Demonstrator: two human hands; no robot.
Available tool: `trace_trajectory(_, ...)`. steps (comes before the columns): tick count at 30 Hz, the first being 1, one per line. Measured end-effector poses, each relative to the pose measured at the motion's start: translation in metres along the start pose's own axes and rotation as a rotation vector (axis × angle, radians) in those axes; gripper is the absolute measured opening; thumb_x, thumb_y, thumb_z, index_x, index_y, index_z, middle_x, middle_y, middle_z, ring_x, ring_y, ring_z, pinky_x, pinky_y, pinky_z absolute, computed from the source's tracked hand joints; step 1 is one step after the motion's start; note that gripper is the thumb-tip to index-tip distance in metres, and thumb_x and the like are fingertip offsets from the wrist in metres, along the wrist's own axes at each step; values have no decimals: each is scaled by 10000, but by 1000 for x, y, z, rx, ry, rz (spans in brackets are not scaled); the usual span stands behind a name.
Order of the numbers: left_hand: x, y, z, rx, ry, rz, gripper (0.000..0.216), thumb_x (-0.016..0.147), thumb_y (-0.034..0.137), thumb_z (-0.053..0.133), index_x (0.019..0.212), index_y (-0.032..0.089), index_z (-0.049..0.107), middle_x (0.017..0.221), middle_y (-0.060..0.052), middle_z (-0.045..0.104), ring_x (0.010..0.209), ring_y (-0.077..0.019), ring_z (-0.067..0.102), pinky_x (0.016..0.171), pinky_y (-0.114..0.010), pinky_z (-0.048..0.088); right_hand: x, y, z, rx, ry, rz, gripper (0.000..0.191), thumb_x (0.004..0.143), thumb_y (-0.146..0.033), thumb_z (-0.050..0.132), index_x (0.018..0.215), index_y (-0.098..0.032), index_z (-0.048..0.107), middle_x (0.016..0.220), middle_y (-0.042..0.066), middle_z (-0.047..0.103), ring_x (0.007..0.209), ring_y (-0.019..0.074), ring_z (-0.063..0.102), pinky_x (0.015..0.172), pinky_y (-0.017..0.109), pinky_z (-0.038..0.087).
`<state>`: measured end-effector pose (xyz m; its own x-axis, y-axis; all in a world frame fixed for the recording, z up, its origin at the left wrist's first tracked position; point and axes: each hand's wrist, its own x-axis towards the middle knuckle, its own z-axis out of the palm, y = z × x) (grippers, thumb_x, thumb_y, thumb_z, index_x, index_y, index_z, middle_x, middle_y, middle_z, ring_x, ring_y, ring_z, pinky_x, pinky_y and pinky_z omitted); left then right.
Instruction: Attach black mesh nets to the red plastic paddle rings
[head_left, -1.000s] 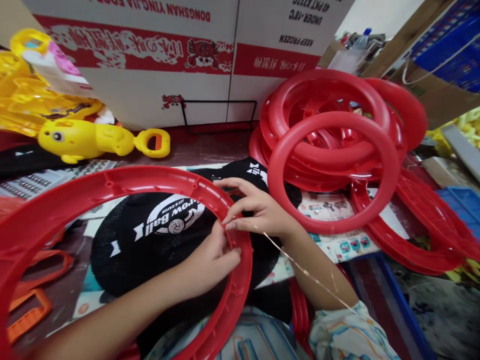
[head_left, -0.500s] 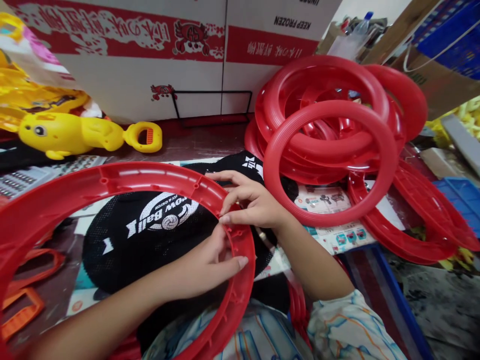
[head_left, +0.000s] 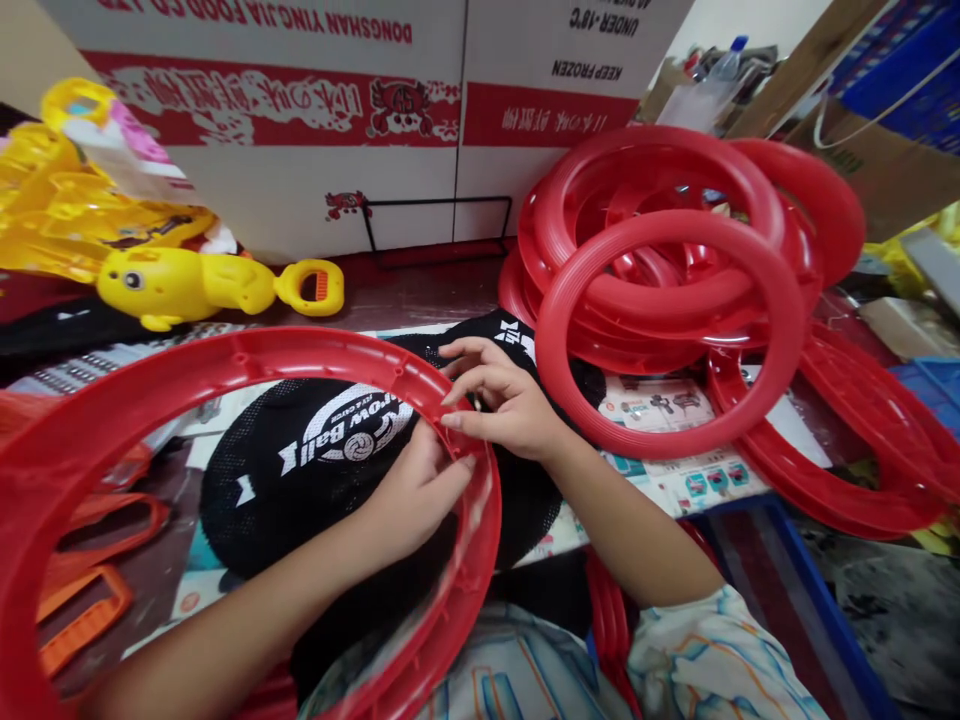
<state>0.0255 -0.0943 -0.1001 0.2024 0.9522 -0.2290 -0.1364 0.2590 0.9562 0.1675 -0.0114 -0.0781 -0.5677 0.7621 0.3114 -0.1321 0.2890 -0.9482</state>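
Note:
A large red plastic ring (head_left: 247, 352), its ribbed hollow side facing up, is held over the table in front of me. My left hand (head_left: 420, 490) grips its inner edge on the right side, thumb on top and the other fingers partly hidden. Just above it, my right hand (head_left: 502, 400) pinches the ring's rim with thumb and fingertips; any small part between them is hidden. Beneath the ring lies a black mesh fabric piece (head_left: 262, 490) with white "Throw Ball" lettering.
Several red rings (head_left: 667, 290) are piled at the right. A yellow animal-shaped toy (head_left: 187, 285) lies at the left, near orange handles (head_left: 86, 615). Behind stand a white and red carton (head_left: 285, 180) and a black wire frame (head_left: 442, 202). A blue-edged tray (head_left: 810, 610) is at lower right.
The view has shifted slightly, so the surroundings sit a little lower and farther right. My left thumb has moved up along the ring toward my right hand. Both hands stay on the ring.

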Motion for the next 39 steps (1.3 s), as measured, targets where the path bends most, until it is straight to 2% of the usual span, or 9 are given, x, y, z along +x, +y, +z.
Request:
trace_trajectory(4,-3,2,-6,71,-136,-50,340,828,242,613,1148,171,527,1030,-59,629,953,-224,593,825,-349,508,0,-6,-8,-86,-106,-56,72,751,-214,762,819,-211,737,1272,53,509,1208,215,509,1076,421,391)
trace_trajectory(9,-10,7,-5,100,-213,-68,431,830,239,633,1238,200,501,1209,-65,575,1122,-235,528,1008,-383,428,1,-11,-10,-88,-143,-5,59,746,-238,770,754,-197,729,1308,55,498,1251,231,485,1088,430,372)
trace_trajectory(14,-15,7,-3,10,-279,-138,429,832,280,652,1227,214,497,1028,-47,622,932,-197,607,814,-327,529,1,-8,-6,-53,-139,53,66,745,-229,767,738,-178,725,1331,74,533,1256,231,494,1097,428,343)
trace_trajectory(17,-12,2,0,-80,-243,-142,437,817,359,677,1182,205,496,967,-42,626,832,-176,631,745,-311,550,0,-6,-4,-42,-98,75,86,733,-240,778,722,-175,723,1318,80,558,1224,231,521,1070,427,368)
trace_trajectory(21,-4,-3,4,-155,-80,-72,397,845,447,613,1137,221,468,942,-17,597,740,-135,612,658,-268,539,-1,-5,-2,-63,-74,69,98,733,-261,778,725,-182,721,1277,75,580,1203,226,532,1058,423,385)
trace_trajectory(27,1,2,3,-90,32,4,312,794,293,636,1059,208,495,906,10,596,710,-113,552,700,-249,495,-4,-4,5,-34,13,26,88,720,-235,786,730,-180,718,1282,65,525,1136,202,570,1047,414,425)
trace_trajectory(31,0,4,2,-6,8,-14,259,731,144,588,979,179,521,888,3,601,799,-150,565,746,-274,481,-3,-4,5,-71,-36,-21,90,732,-263,779,738,-194,721,1326,60,490,1237,238,509,1072,437,408)
trace_trajectory(35,-3,6,5,48,-62,-31,298,740,140,567,1033,173,527,968,-28,611,917,-194,575,817,-319,480,-1,-3,2,-84,-60,-42,92,750,-274,767,735,-196,722,1334,62,484,1243,237,501,1075,435,401)
trace_trajectory(39,-9,8,8,74,-160,-49,313,753,156,596,1060,172,539,989,-34,621,896,-197,577,844,-347,477,0,-4,-2,-79,-85,-27,100,738,-269,780,721,-191,718,1348,67,481,1233,235,508,1063,430,408)
